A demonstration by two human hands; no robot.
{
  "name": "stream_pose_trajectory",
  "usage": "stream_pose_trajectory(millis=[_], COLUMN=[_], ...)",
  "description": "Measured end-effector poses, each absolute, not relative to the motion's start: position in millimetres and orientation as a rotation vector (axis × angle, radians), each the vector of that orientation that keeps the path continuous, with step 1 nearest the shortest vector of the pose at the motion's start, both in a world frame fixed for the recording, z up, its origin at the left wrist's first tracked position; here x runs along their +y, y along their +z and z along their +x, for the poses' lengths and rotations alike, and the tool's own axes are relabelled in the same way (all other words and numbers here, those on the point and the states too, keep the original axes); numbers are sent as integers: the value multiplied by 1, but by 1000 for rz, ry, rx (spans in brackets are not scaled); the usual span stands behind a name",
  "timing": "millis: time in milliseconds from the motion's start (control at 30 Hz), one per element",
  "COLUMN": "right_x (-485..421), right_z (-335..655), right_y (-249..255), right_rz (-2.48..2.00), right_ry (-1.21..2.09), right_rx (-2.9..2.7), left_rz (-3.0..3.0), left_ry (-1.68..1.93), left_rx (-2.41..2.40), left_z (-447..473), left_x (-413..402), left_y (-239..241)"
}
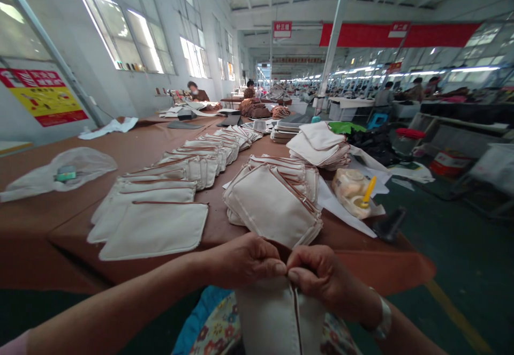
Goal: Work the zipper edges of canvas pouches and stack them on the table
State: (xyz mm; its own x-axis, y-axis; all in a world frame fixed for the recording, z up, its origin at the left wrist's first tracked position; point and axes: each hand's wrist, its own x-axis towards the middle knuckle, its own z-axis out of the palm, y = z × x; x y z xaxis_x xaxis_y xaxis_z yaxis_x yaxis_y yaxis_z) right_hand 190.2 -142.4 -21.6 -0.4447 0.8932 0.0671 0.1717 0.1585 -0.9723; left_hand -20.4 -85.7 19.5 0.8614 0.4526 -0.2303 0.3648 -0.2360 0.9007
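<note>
My left hand (pixel 254 260) and my right hand (pixel 317 272) meet just below the table's near edge. Each pinches the top of a white fabric panel (pixel 267 317) with a brown-edged seam or slit running down it. The fingertips nearly touch, and what lies right between them is too small to make out. Beyond my hands rests a pile of white panels with brown trim (pixel 273 199). To the left, a long overlapping row of similar white panels (pixel 156 229) stretches away over the table.
The brown-covered table (pixel 72 216) carries a plastic bag (pixel 92 162) at left. On the right are another white stack (pixel 317 149), a glue container (pixel 349 186) with a yellow-handled brush (pixel 368 191), and a dark object (pixel 390 224) near the edge. Other people sit farther back.
</note>
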Motion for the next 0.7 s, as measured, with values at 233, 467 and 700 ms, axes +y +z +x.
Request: stream_pose_trajectory(millis=[233,467,700], right_x=[-139,-125,-128], right_z=[191,193,168], right_y=[-38,-38,10], right_rz=[-844,-1035,-845], right_ry=[1321,1030,1307], right_rx=[-1755,-1725,-1913], left_rz=[1532,1661,2157], left_ry=[239,731,1359], left_rx=[623,900,1132], left_z=[-17,-29,-46], left_x=[-98,-113,-129], left_y=[8,2,23])
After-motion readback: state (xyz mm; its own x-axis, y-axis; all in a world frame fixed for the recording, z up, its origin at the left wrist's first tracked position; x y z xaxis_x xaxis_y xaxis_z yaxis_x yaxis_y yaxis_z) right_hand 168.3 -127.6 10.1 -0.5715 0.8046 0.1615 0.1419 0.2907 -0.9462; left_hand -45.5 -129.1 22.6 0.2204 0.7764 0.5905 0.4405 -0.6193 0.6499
